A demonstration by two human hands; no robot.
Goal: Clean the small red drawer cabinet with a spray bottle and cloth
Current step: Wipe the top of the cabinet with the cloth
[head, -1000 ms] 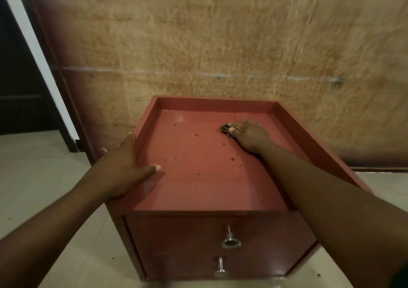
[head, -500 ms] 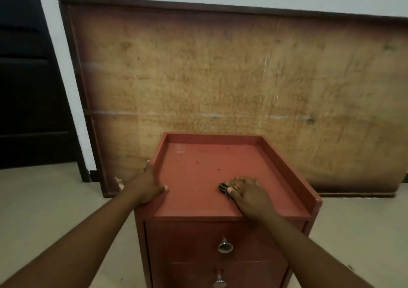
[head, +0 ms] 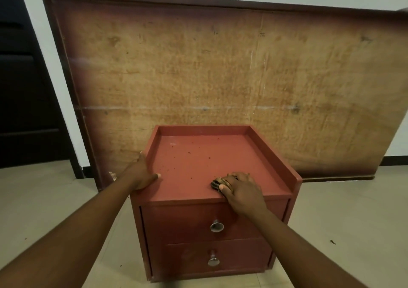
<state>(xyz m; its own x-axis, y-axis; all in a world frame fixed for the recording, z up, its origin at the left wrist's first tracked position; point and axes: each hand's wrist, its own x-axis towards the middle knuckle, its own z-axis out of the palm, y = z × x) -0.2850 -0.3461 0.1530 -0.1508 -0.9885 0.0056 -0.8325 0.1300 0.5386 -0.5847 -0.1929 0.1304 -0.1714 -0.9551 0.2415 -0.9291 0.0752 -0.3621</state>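
Observation:
The small red drawer cabinet (head: 198, 161) stands on the floor in front of me, with a raised rim on three sides and two drawers with metal knobs (head: 216, 226). Dark specks of dirt dot its top. My right hand (head: 240, 190) presses a small crumpled dark cloth (head: 217, 183) onto the top near the front edge, right of centre. My left hand (head: 141, 172) grips the cabinet's left rim, thumb lying on the top. No spray bottle is in view.
A large worn wooden board (head: 220, 66) leans against the white wall right behind the cabinet. A dark door (head: 26, 88) is at the left. Pale tiled floor (head: 342, 221) surrounds the cabinet on both sides.
My right hand has dragged the cloth from the back of the top toward the front edge. The view has pulled back and risen; the left hand keeps its hold on the left rim.

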